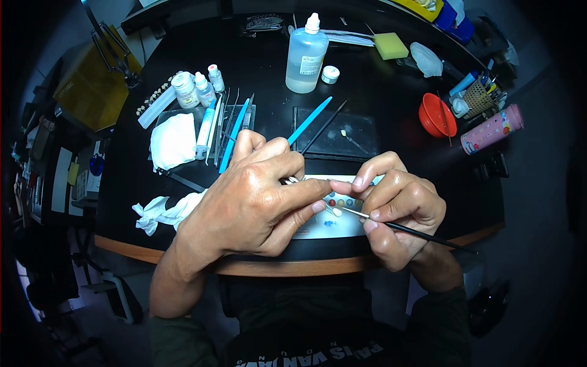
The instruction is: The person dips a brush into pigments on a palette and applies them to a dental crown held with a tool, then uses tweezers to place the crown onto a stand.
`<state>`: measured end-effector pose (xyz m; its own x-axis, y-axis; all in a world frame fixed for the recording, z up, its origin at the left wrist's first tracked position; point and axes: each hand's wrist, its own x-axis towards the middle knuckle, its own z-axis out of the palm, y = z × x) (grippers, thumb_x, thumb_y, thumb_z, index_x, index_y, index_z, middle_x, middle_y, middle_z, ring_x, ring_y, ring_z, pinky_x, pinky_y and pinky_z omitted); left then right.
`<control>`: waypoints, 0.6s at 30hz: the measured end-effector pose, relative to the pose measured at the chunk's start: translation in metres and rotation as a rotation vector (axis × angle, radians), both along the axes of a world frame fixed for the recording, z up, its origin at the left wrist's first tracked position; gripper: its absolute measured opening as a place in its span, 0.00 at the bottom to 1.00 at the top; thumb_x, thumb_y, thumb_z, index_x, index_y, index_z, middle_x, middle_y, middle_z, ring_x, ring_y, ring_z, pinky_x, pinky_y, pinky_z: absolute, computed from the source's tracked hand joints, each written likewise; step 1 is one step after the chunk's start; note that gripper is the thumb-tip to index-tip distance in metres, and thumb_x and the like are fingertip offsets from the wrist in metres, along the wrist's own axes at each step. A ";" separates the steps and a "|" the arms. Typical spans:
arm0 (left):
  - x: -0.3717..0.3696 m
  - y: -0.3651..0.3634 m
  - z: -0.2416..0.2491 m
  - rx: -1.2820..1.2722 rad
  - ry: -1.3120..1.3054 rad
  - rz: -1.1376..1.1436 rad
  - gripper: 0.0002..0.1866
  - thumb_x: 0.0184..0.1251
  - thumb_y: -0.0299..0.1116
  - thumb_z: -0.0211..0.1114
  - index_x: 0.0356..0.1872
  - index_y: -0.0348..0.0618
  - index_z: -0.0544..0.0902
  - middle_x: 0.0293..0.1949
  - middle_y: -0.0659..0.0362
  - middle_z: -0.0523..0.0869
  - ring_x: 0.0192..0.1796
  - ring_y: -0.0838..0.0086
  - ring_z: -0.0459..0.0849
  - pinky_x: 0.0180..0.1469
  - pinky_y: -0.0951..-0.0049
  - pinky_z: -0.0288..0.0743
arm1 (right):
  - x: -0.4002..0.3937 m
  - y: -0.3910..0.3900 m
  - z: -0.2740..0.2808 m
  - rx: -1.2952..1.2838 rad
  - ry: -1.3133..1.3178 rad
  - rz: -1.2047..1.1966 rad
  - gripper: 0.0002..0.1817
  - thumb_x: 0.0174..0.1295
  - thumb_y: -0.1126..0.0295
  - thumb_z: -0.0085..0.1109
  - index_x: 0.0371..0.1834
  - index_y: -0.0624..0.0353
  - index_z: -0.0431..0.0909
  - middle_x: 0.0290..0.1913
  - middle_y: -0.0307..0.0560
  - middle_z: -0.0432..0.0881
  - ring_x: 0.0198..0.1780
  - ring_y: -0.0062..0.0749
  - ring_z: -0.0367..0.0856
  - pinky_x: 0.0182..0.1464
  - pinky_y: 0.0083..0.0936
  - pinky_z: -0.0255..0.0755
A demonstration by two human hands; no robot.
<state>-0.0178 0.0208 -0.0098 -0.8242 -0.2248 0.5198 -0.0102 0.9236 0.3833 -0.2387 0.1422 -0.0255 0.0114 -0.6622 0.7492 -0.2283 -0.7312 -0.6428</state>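
My left hand [257, 199] pinches a thin metal tool whose end carries a small white tooth-shaped piece [336, 212]; a blue-handled instrument [309, 121] and a black-handled one stick out behind its fingers. My right hand [400, 211] grips a thin black brush [422, 233] like a pen, its pale tip touching the white piece. Both hands hover over a white palette [333, 225] with small coloured dots, near the table's front edge.
A clear liquid bottle [306, 56] stands at the back, small vials [195, 88] and a tray of instruments [229, 119] at left with white tissues [173, 140]. A dark glass slab [335, 139] lies centre; red cup [437, 115], pink bottle [492, 129] and yellow sponge [391, 45] right.
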 end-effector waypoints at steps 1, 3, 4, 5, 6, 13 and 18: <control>0.000 0.000 0.000 -0.001 -0.001 -0.009 0.11 0.71 0.37 0.77 0.51 0.52 0.97 0.29 0.64 0.78 0.37 0.70 0.74 0.49 0.61 0.60 | 0.000 0.001 -0.001 0.011 -0.022 -0.002 0.08 0.47 0.84 0.63 0.30 0.60 0.78 0.27 0.44 0.84 0.45 0.43 0.90 0.54 0.41 0.91; -0.001 -0.001 -0.001 -0.003 -0.003 -0.029 0.12 0.70 0.35 0.76 0.51 0.49 0.97 0.28 0.63 0.76 0.35 0.69 0.73 0.47 0.62 0.60 | 0.000 0.002 -0.002 0.028 -0.050 0.008 0.08 0.47 0.83 0.62 0.30 0.60 0.78 0.27 0.44 0.83 0.44 0.42 0.89 0.54 0.42 0.91; 0.000 -0.001 -0.002 0.001 -0.010 -0.031 0.12 0.70 0.35 0.76 0.51 0.49 0.97 0.27 0.63 0.75 0.35 0.69 0.73 0.47 0.62 0.61 | 0.000 0.001 -0.002 0.033 -0.056 0.019 0.08 0.48 0.83 0.61 0.30 0.60 0.78 0.26 0.44 0.83 0.44 0.42 0.89 0.54 0.42 0.90; 0.000 -0.001 -0.001 0.004 -0.018 -0.033 0.11 0.70 0.35 0.76 0.50 0.49 0.97 0.27 0.63 0.75 0.35 0.69 0.72 0.47 0.62 0.61 | -0.001 0.000 -0.001 0.038 -0.062 0.031 0.08 0.48 0.83 0.61 0.30 0.59 0.78 0.26 0.44 0.83 0.44 0.42 0.89 0.54 0.42 0.90; 0.000 -0.001 -0.001 0.007 -0.025 -0.034 0.11 0.70 0.35 0.76 0.50 0.48 0.97 0.27 0.63 0.75 0.35 0.68 0.72 0.46 0.62 0.61 | -0.001 0.000 -0.001 0.042 -0.058 0.037 0.08 0.48 0.83 0.61 0.30 0.59 0.78 0.26 0.43 0.83 0.44 0.42 0.89 0.55 0.42 0.89; 0.000 0.000 -0.001 -0.014 -0.035 -0.017 0.09 0.71 0.38 0.79 0.46 0.49 0.97 0.27 0.63 0.81 0.34 0.71 0.75 0.46 0.63 0.62 | -0.011 0.000 -0.003 0.079 0.022 0.167 0.04 0.63 0.80 0.61 0.35 0.63 0.74 0.31 0.48 0.79 0.55 0.42 0.80 0.60 0.55 0.95; -0.001 0.001 0.000 -0.035 -0.015 -0.001 0.09 0.70 0.39 0.79 0.46 0.49 0.97 0.28 0.62 0.81 0.34 0.71 0.75 0.46 0.62 0.62 | 0.000 -0.001 -0.004 0.068 -0.107 0.052 0.07 0.47 0.83 0.60 0.27 0.59 0.77 0.25 0.43 0.82 0.43 0.41 0.87 0.53 0.41 0.88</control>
